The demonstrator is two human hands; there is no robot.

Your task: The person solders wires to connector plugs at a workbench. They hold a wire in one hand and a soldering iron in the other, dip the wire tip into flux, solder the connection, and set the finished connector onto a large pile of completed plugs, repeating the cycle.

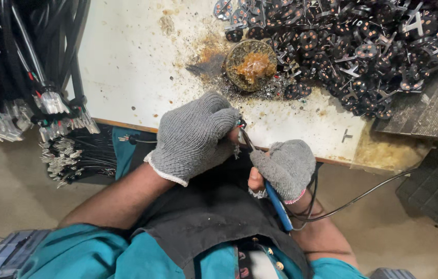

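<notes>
My left hand (194,135), in a grey knit glove, is closed around a small black part with thin wire ends at the front edge of the white workbench (126,67). My right hand (287,166), also gloved with fingertips bare, grips a soldering iron with a blue handle (279,205). The iron's metal tip (245,138) points up to the part at my left fingertips. The part itself is mostly hidden by the glove. A black cord (364,195) runs from the iron off to the right.
A round tin of amber flux (252,64) sits on the stained bench behind my hands. A big heap of small black round parts with metal pins (353,46) fills the back right. Bundles of black cables with stripped ends (27,103) hang at the left.
</notes>
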